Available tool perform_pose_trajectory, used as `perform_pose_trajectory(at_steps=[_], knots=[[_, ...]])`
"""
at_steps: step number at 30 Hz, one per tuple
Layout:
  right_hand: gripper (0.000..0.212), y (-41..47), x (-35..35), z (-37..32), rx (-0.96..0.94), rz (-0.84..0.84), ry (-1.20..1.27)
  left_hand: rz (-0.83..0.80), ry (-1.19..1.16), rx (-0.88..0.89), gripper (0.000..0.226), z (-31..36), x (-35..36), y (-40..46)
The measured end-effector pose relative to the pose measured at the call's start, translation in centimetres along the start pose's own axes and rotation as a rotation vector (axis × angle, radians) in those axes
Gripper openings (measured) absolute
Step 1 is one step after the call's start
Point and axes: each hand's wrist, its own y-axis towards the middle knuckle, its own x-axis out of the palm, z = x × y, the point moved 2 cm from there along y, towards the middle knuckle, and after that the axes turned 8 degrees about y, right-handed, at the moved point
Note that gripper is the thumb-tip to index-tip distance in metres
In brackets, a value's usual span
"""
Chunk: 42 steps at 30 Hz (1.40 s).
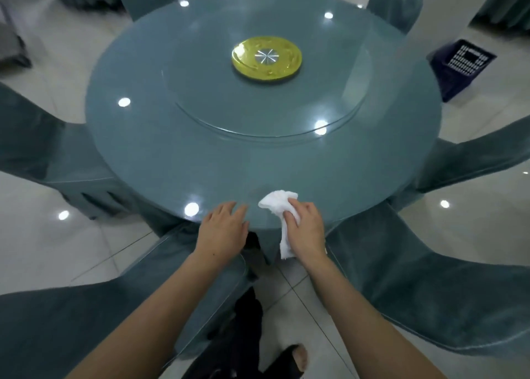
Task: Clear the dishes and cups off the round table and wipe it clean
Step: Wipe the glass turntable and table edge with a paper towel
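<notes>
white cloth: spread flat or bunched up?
Bunched. The white cloth is crumpled on the table edge under the right hand, whose fingers grip it; a tail hangs off the rim.

A round table (149, 149) with a blue-green glass top reflects ceiling lights. At its centre sits a glass turntable (229, 112) on a gold hub (266, 58). On the table's near edge, toward the viewer from the hub, lies a bunched white cloth (276, 202) (one end trails over the rim), gripped by the right hand (305, 229). Just left of the cloth, the left hand (225, 229) rests on the same edge, fingers spread flat.
</notes>
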Motion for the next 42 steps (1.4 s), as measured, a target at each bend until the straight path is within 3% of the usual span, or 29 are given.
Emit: perform_pose_trajectory(at_steps=[5, 15, 20, 22, 24, 27, 29, 32, 35, 37, 39, 41, 42], knots=[[0.034, 6.2, 3.5, 1.9, -0.006, -0.006, -0.076, -0.125, -0.027, -0.001, 0.046, -2.6, 3.5, 6.2], [0.04, 25.0, 4.8, 8.4, 0.062, 0.272, -0.27, -0.233, 0.02, -0.023, 0.056, -5.9, 9.9, 19.7], [0.04, 27.7, 10.3, 8.0, 0.041, 0.448, -0.345, -0.144, -0.08, -0.046, 0.05, -7.3, 11.8, 20.3], [0.043, 24.9, 14.9, 5.7, -0.197, 0.289, -0.41, -0.081, -0.135, -0.097, 0.044, -8.0, 12.2, 20.1], [0.045, 22.2, 17.0, 4.7, -0.481, 0.026, -0.412, -0.008, -0.139, -0.153, 0.039, -8.1, 12.3, 19.7], [0.045, 24.5, 12.0, 7.8, -0.618, -0.108, -0.412, 0.067, -0.103, -0.15, 0.04, -6.3, 11.6, 19.7], [0.042, 28.2, 5.8, 11.0, -0.519, -0.002, -0.454, 0.09, -0.093, -0.137, 0.042, -4.1, 11.0, 20.5], [0.036, 33.1, -2.1, 13.8, -0.149, 0.302, -0.482, 0.077, -0.104, -0.146, 0.036, -0.8, 10.9, 21.5], [0.036, 34.6, 0.9, 11.7, 0.054, 0.467, -0.332, 0.043, -0.095, -0.168, 0.039, 1.3, 11.1, 22.2], [0.036, 33.2, 5.6, 8.2, 0.028, 0.365, -0.214, 0.032, -0.063, -0.182, 0.04, 1.6, 11.2, 22.5], [0.041, 31.2, 7.6, 7.1, -0.256, 0.154, -0.321, 0.031, -0.041, -0.201, 0.042, 2.2, 11.0, 23.1], [0.04, 30.9, 5.3, 9.7, -0.548, -0.049, -0.409, -0.007, -0.031, -0.21, 0.046, 3.0, 10.6, 23.7], [0.038, 31.3, 3.0, 11.5, -0.601, -0.087, -0.414, -0.051, -0.026, -0.209, 0.051, 3.6, 10.4, 23.9]])
